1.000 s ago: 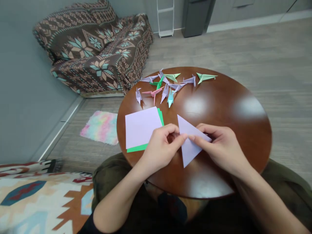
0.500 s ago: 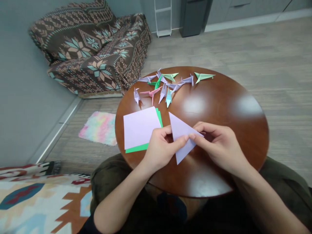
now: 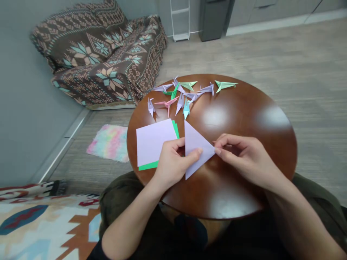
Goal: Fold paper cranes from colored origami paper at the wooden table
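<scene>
A lilac paper folded into a triangle (image 3: 195, 146) is held just above the round wooden table (image 3: 244, 119). My left hand (image 3: 173, 164) is closed on its left edge, thumb over the paper. My right hand (image 3: 244, 159) pinches its right corner with fingertips. Left of my left hand lies a stack of square sheets (image 3: 154, 142), lilac on top with green beneath.
Several folded paper cranes (image 3: 184, 95) in lilac, green, pink and blue lie across the far part of the table. A patterned sofa (image 3: 103, 54) stands at the back left. A pastel mat (image 3: 110, 142) and a patterned rug (image 3: 40, 224) lie on the floor.
The triangle has turned and shifted left between my hands. My right fingers have slid from over its face to its right corner.
</scene>
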